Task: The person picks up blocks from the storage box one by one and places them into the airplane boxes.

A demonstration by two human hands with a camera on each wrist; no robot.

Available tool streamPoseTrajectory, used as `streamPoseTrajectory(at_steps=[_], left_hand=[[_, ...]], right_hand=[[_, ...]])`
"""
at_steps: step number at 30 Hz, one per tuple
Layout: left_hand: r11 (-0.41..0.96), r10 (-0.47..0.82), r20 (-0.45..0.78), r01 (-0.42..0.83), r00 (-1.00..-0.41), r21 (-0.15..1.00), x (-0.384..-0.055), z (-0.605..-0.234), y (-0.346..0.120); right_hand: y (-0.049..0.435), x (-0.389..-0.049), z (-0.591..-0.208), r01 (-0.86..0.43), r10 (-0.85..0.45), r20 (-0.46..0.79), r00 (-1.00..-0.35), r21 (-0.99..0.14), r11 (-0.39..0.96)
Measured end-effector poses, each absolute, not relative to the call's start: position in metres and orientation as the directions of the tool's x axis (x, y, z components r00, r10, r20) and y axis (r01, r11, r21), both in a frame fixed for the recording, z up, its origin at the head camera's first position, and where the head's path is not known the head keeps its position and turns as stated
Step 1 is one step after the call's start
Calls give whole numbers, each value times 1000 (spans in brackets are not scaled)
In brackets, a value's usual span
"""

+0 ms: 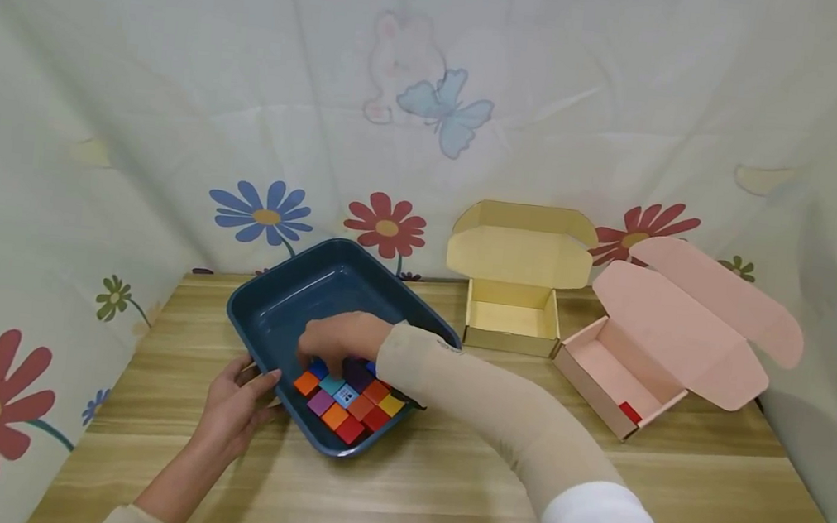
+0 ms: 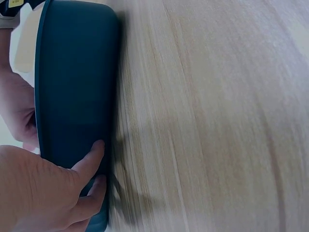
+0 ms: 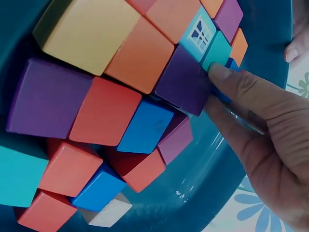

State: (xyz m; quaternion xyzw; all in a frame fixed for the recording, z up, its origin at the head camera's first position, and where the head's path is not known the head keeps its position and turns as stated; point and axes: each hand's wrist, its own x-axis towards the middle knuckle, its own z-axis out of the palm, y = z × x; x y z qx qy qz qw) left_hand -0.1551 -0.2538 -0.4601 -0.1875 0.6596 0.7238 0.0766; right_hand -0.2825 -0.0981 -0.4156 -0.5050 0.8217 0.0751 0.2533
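A deep dark-teal plastic tray (image 1: 288,296) lies on the table, with colourful cube blocks (image 1: 350,428) gathered at its near end. At the tray's left wall, my left hand (image 1: 234,403) grips the rim; the left wrist view shows its fingers against the outer side. My right hand (image 1: 344,340) reaches down into the tray among the blocks. In the right wrist view its thumb and fingers lie around a blue block (image 3: 221,94), partly covered by the thumb. A teal block (image 3: 217,50) and a dark purple block (image 3: 183,79) sit beside it.
An open yellow cardboard box (image 1: 512,340) stands at the back, right of the tray. Farther right is an open pink box (image 1: 587,384) with a red block (image 1: 629,412) inside. A flower-print cloth (image 1: 584,77) hangs behind the wooden table (image 1: 443,496).
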Motion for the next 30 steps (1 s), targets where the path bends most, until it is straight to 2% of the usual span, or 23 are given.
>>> streamPoseTrajectory(at_steps=[15,24,30], left_hand=[[-120,-142,-373,-358,-917,926,-156,-460,-253],[-132,-132,-379,-363,-916,922,-155,-461,-253],[-141,-131,-386,-368,-913,919,-156,-460,-254]], right_hand=[[-93,-288,-416,-875,-832,-424,-358,-159,458],[-82,-285,-396,-892,-853,-376,-362,-126,434],[-71,-283,-385,-897,-840,-400,-365,-90,433]])
